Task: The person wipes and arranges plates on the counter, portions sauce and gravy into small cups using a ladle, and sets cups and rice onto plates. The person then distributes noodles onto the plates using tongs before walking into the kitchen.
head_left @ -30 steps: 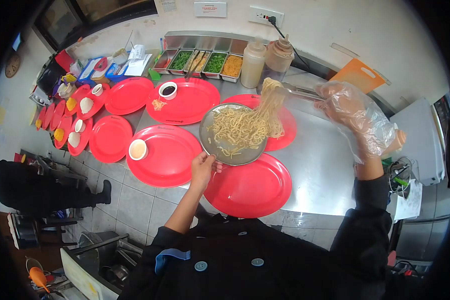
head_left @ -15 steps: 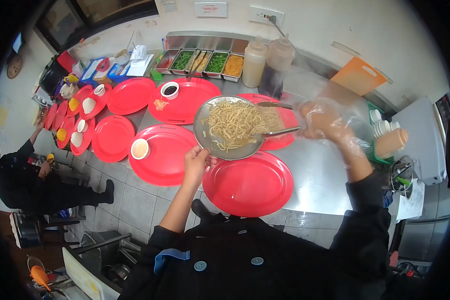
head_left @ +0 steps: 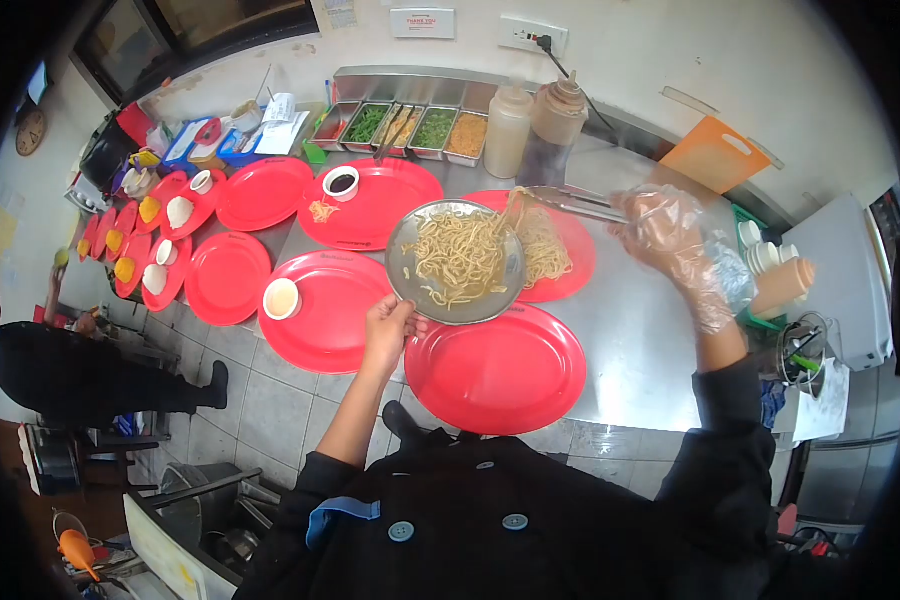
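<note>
My left hand (head_left: 390, 330) grips the near rim of a round metal pan (head_left: 457, 310), which holds a heap of noodles (head_left: 457, 255). In a clear plastic glove, my right hand (head_left: 662, 235) is closed on metal tongs (head_left: 580, 203). The tongs' tips are at the pan's right edge, with some noodles hanging from them. Other noodles (head_left: 545, 250) lie on the red oval plate (head_left: 575, 232) behind and right of the pan. An oval red plate (head_left: 500, 375) lies partly under the pan's near side.
More red plates stand to the left, some with sauce cups (head_left: 281, 298) or rice (head_left: 180, 211). Topping trays (head_left: 420, 130) and squeeze bottles (head_left: 509, 130) line the back. An orange board (head_left: 715, 155) leans at the right. A co-worker (head_left: 70, 370) stands far left.
Noodles have come down onto the plate behind the pan. The tongs first dropped toward that plate, then rose slightly and closed at the pan's edge. The co-worker at far left has raised an arm.
</note>
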`<control>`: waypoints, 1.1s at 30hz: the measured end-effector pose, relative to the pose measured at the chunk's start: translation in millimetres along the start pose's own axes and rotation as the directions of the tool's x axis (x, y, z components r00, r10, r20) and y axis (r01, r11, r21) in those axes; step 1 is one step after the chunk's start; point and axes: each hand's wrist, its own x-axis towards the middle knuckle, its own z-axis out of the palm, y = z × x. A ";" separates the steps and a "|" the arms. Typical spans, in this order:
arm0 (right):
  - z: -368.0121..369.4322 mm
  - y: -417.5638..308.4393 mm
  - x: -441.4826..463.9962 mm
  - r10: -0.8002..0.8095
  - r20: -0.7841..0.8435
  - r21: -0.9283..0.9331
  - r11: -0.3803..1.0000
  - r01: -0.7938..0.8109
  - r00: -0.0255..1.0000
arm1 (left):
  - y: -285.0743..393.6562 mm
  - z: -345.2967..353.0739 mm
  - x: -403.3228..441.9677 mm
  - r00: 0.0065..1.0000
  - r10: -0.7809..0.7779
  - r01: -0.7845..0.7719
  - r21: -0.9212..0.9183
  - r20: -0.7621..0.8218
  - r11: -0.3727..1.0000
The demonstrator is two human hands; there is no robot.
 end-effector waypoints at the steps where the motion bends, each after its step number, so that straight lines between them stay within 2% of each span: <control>1: -8.0 -1.9 0.5 0.050 0.049 -0.048 0.998 -0.048 0.998 | -0.2 -0.6 -0.6 1.000 -0.007 0.007 0.000 -0.006 1.000; 4: -5.8 3.5 -2.9 0.111 0.056 -0.065 0.992 -0.108 0.992 | 0.3 -3.3 -2.2 1.000 0.002 -0.002 0.031 -0.011 1.000; 7: 1.2 5.3 -6.2 0.132 -0.009 -0.062 0.989 -0.133 0.991 | 3.0 -7.2 -4.2 1.000 0.021 -0.020 0.022 -0.014 1.000; 11: 25.9 7.1 -12.6 0.133 -0.019 -0.040 0.990 -0.134 0.991 | 8.6 -13.2 -9.7 0.999 0.041 -0.039 0.057 -0.035 0.998; 13: 37.0 1.1 -11.9 0.049 0.231 0.007 0.999 -0.052 0.972 | 11.5 -15.9 -10.8 0.997 0.057 -0.054 0.068 -0.050 0.996; 17: 91.8 1.9 -12.8 0.034 0.255 -0.115 0.993 -0.005 0.966 | 17.1 -17.6 -11.8 0.994 0.088 -0.084 0.059 -0.070 0.995; 20: 106.7 -23.7 -2.1 0.093 0.316 -0.076 0.994 -0.073 0.944 | 18.3 -17.6 -12.3 0.993 0.085 -0.081 0.053 -0.081 0.995; 22: 108.5 -34.2 3.0 0.064 0.255 0.047 0.996 -0.079 0.965 | 17.8 -16.0 -10.5 0.992 0.093 -0.090 0.048 -0.083 0.995; 26: 101.2 -17.1 12.3 0.035 0.228 0.119 0.991 -0.064 0.973 | 18.4 -15.7 -12.1 0.991 0.086 -0.081 0.059 -0.098 0.995; 28: 99.4 -12.2 11.1 0.180 0.285 0.038 0.979 -0.198 0.941 | 18.0 -15.6 -13.8 0.992 0.087 -0.082 0.056 -0.094 0.995; 30: 119.7 -19.8 7.2 0.198 0.317 0.050 0.973 -0.225 0.927 | 16.8 -14.8 -12.0 0.993 0.089 -0.085 0.044 -0.079 0.995; 33: 109.9 -18.5 6.1 0.223 0.383 0.055 0.963 -0.263 0.896 | 17.5 -13.3 -6.8 0.994 0.091 -0.089 0.037 -0.057 0.995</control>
